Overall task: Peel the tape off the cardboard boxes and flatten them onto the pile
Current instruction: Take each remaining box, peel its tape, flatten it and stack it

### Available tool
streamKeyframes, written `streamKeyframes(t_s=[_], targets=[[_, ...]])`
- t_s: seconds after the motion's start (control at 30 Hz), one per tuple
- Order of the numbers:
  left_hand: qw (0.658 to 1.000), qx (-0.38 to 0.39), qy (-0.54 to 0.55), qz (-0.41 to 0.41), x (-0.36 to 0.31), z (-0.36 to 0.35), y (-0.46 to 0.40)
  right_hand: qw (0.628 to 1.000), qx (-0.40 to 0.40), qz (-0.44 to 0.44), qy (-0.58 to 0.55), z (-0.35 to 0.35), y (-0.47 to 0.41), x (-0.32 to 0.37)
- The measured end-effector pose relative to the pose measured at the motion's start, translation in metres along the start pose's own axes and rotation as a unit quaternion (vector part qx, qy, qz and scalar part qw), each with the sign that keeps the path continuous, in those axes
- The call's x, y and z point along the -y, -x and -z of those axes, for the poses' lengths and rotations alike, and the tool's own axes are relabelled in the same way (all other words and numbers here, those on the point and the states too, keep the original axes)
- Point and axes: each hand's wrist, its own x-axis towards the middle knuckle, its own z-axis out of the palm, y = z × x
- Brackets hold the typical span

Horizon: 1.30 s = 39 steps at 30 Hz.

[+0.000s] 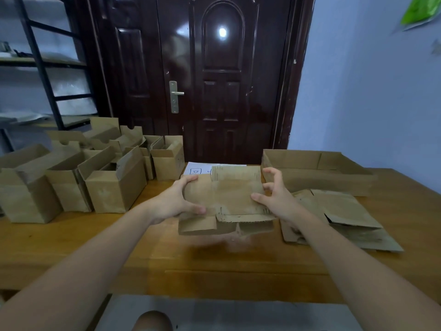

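Cardboard, brown and creased, is filling the head view: a partly flattened box (229, 197) is being held just above the wooden surface (95, 247), in the middle and a little toward the far side. The left hand (177, 199) is gripping the box's left edge, fingers curled over the top and thumb pressing in below. The right hand (274, 192) is sitting at the box's right edge with its thumb lying on the cardboard face, while its other fingers are spreading, bent and apart, clear of the panel. The box's lower flaps are hanging toward the near side, one with a torn, perforated edge.

To the right, a pile of flattened boxes (346, 218) is lying on the surface, just beside the right wrist. Beyond it, at the far right, a wide shallow cardboard tray (317, 173) is standing open. On the left, a cluster of upright open boxes (90, 173) is standing in rows. A white sheet of paper (198, 169) is showing behind the held box. A dark glossy door (222, 80) is rising behind the surface, and a metal shelf rack (43, 68) is standing at the far left.
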Motion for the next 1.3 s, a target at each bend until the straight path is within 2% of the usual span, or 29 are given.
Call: streamKeyframes(t_s=[0.1,0.17,0.23,0.4,0.57,0.73,0.9,1.13,1.3], targets=[[1.0,0.011,-0.013,0.0,0.0,-0.003,0.004,0.995,0.093,-0.019,0.02,0.007,0.004,0.003],[1.0,0.011,-0.015,0.001,0.0,-0.007,0.005,0.977,0.187,-0.044,0.091,0.007,0.006,0.006],[1.0,0.016,-0.025,-0.003,-0.001,-0.009,0.004,0.958,0.227,-0.059,0.166,0.003,0.004,0.006],[0.99,0.063,-0.126,-0.001,-0.006,-0.006,0.001,0.936,0.196,-0.095,0.276,-0.003,-0.006,0.004],[0.972,0.094,-0.213,0.038,-0.003,-0.011,-0.013,0.897,0.213,-0.136,0.362,-0.01,-0.019,0.003],[0.959,0.11,-0.242,0.096,0.018,-0.024,-0.029,0.885,0.244,-0.189,0.349,-0.016,-0.023,-0.003],[0.943,0.125,-0.275,0.136,0.023,-0.033,-0.041,0.855,0.268,-0.249,0.367,-0.027,-0.036,-0.015],[0.882,0.138,-0.403,0.202,0.003,-0.047,-0.061,0.827,0.275,-0.243,0.425,-0.034,-0.044,-0.012],[0.868,0.125,-0.435,0.206,0.007,-0.052,-0.071,0.829,0.269,-0.251,0.422,-0.037,-0.044,-0.011]])
